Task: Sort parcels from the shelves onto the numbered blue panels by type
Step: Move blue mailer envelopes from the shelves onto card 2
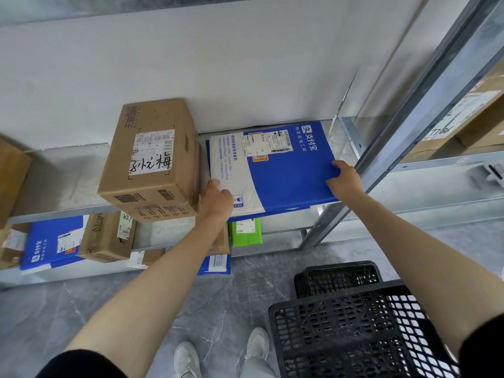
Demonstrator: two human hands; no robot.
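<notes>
At the front edge of the shelf, toward its right end, you held the blue-and-white mailer flat (label side up): your left hand gripped its near left corner just beside the cardboard box, your right hand clasped its right edge.

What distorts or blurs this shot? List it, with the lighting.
Head view: the wide-angle lens slants the grey metal shelf upright steeply; head view: light is soft and even, with a faint shadow left of the brown cardboard box; head view: print on the blue-and-white flat mailer is sharp, and the far-right cardboard boxes are softer.
</notes>
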